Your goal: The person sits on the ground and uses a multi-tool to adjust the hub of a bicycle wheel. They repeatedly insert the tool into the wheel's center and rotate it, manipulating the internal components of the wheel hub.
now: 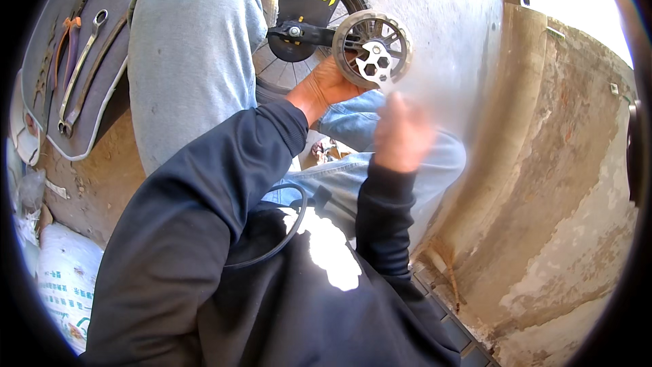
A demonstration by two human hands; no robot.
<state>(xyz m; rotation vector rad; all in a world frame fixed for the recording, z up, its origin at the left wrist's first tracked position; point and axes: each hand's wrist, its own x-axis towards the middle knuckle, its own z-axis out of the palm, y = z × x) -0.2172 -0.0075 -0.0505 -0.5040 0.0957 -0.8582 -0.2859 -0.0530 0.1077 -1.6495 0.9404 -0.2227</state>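
Note:
A small scooter wheel [403, 41] with a translucent grey tyre and dark spokes sits at the end of a black bracket [309, 32] on a black scooter deck [309, 0]. My left hand [329, 85] grips the wheel from its lower left, with the fingertips partly hidden behind it. Against the wheel's face lies a flat silver multi-hole spanner [375, 61] with hexagonal openings. My right hand [405, 132], smeared by motion, is closed on the spanner's lower end. Whether the spanner sits on the axle bolt I cannot tell.
A larger spoked wheel [272, 88] stands behind the deck. On a grey padded surface [112, 0] at the left lie a ring spanner [80, 71], orange-handled pliers [70, 27] and other long tools. A white printed sack [64, 272] is at lower left. A stained wall [557, 149] rises at right.

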